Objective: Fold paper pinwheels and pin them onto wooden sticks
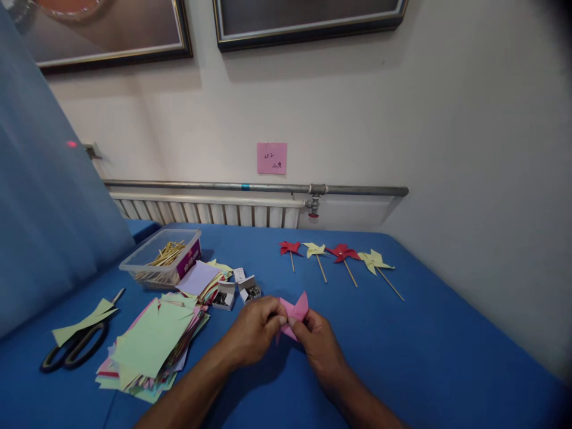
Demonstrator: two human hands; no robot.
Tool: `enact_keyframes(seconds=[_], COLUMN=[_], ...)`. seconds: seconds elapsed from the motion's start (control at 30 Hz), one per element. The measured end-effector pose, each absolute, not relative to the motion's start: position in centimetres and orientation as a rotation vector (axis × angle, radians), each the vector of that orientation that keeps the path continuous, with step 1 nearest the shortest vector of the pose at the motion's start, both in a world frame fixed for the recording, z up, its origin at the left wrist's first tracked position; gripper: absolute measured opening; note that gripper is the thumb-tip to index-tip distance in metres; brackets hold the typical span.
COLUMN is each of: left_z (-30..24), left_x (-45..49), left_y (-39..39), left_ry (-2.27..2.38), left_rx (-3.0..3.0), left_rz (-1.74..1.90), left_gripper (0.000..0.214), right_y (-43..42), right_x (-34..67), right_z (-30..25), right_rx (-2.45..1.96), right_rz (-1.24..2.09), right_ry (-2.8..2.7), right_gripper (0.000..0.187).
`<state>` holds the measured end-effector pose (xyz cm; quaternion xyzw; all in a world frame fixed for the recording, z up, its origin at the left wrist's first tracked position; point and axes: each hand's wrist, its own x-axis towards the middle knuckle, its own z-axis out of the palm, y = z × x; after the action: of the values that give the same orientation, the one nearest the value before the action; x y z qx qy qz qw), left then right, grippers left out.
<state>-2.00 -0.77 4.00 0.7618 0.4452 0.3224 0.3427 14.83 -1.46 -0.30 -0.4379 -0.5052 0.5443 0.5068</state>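
Between my two hands is a pink paper pinwheel (297, 308), held above the blue table with its folded blades pointing up and out. My left hand (258, 326) pinches its left side with thumb and forefinger. From the right, my right hand (316, 344) grips it, the thumb close to its centre. Whether a pin or a stick is at the centre is hidden by my fingers. Just beyond my left hand stand two small open boxes of metal pins, a left box (224, 297) and a right box (249, 289).
Red and yellow pinwheels on sticks (341, 252) lie at the back right. At left are a clear tub of wooden sticks (156, 275), a stack of coloured paper (152, 336), a smaller pile (199, 277) and black-handled scissors (80, 345) under paper scraps. A blue curtain (53, 179) hangs at left.
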Motion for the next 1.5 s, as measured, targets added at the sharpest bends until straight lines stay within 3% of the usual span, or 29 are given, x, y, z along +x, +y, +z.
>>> enact_keyframes(seconds=[1.5], left_z=[2.9], left_x=[-1.8], left_y=[-0.6], left_ry=[1.205], left_rx=[2.093], left_rz=[0.869], left_gripper=[0.013], right_y=[-1.3], right_x=[15.0], right_z=[-0.7], right_rx=[-1.086], right_rz=[1.319], right_ry=[-1.186], right_gripper=[0.042])
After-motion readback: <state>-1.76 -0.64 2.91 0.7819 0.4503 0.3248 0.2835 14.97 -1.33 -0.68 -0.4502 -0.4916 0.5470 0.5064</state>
